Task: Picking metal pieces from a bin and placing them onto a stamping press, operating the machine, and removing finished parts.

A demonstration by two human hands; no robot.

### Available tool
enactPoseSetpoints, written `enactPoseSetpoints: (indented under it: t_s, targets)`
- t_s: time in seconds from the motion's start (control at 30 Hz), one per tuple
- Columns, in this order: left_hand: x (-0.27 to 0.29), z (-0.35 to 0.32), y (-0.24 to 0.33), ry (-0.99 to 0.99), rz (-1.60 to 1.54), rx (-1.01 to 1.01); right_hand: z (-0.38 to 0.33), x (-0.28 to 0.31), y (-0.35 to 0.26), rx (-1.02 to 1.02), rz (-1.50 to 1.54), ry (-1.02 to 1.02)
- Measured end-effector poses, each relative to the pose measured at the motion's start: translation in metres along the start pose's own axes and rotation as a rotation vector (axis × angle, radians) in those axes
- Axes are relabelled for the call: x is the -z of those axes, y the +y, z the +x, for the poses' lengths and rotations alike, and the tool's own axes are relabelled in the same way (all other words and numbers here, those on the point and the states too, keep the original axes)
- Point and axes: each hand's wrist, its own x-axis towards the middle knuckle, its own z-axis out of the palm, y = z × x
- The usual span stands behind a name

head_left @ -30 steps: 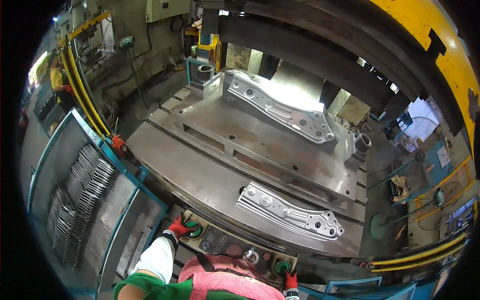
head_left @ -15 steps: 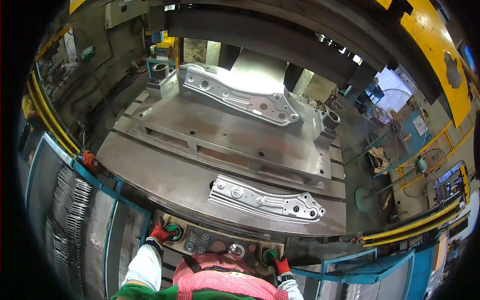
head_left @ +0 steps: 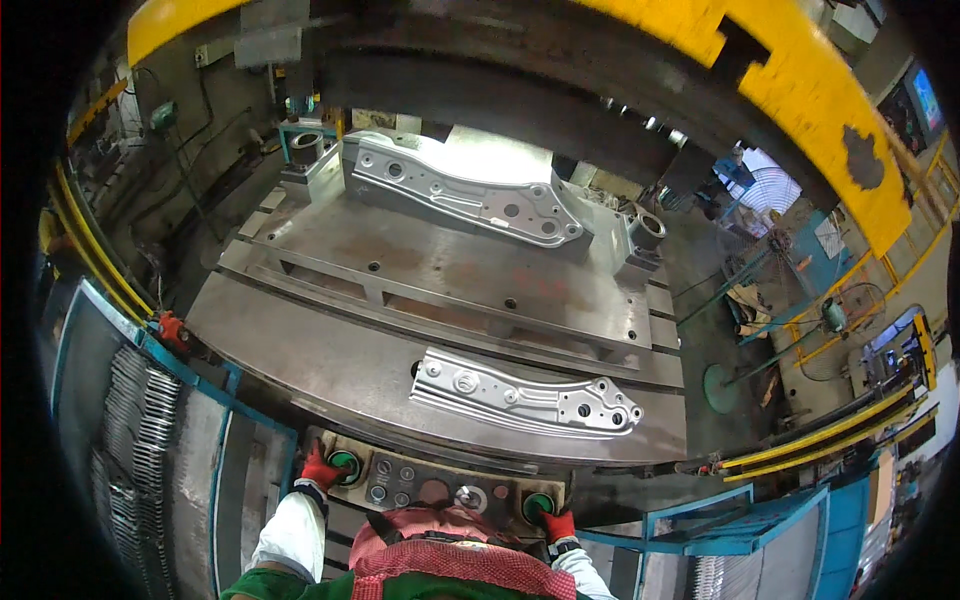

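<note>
While both red-gloved hands, left hand (head_left: 320, 467) and right hand (head_left: 558, 522), are still pressing flat on round green buttons (head_left: 345, 463), the stamped silver steel bracket (head_left: 525, 396) is lying unmoved.

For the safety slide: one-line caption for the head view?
Red-gloved left hand and right hand each on a round green button, stamped silver sheet-metal bracket on the grey press bed.

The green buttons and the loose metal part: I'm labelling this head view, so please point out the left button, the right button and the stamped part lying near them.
Left green button (head_left: 345, 463): head view, its top face.
Right green button (head_left: 537, 504): head view, its top face.
Stamped metal part (head_left: 525, 397): head view, mid-span of its flat body.
</note>
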Motion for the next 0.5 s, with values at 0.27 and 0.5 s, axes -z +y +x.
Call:
enactPoseSetpoints:
  t_s: [0.27, 0.5]
  targets:
    - [-0.009, 0.012, -0.013, 0.037, -0.075, -0.071, 0.008, 0.0, 0.01, -0.086, -0.057, -0.087]
    - [-0.012, 0.017, -0.012, 0.059, -0.068, -0.129, 0.026, -0.005, 0.037, -0.136, -0.117, -0.102]
